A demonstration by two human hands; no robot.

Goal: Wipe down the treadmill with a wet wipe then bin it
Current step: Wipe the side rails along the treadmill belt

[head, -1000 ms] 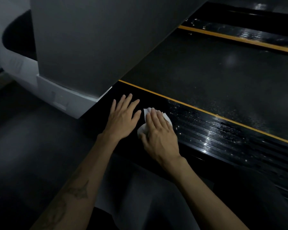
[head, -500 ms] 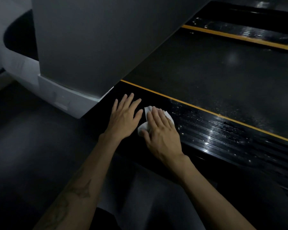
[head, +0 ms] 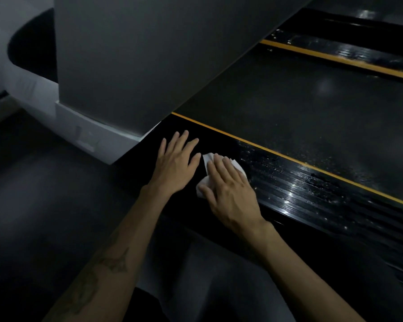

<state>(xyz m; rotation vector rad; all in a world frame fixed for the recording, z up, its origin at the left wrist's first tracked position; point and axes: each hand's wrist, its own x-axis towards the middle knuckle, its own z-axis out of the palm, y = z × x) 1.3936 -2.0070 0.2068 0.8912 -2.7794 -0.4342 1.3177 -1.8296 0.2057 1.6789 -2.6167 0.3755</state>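
The treadmill's black ribbed side rail (head: 312,189) runs from the centre toward the lower right, edged by a yellow stripe beside the dark belt (head: 300,112). A white wet wipe (head: 206,160) lies on the rail under my right hand (head: 230,189), which presses it flat with straight fingers. My left hand (head: 175,163) rests flat on the rail just left of the wipe, fingers spread. Wet streaks and droplets shine on the rail to the right of the wipe.
A grey upright post (head: 137,66) with a white base cover (head: 86,133) rises just behind my left hand. Dark floor (head: 44,205) spreads to the left. A second yellow stripe (head: 335,59) marks the belt's far rail. Grey cloth over my knee shows at the bottom.
Both hands have stayed on the rail; my right hand with the wipe has shifted slightly right along the rail. The view has drifted a little.
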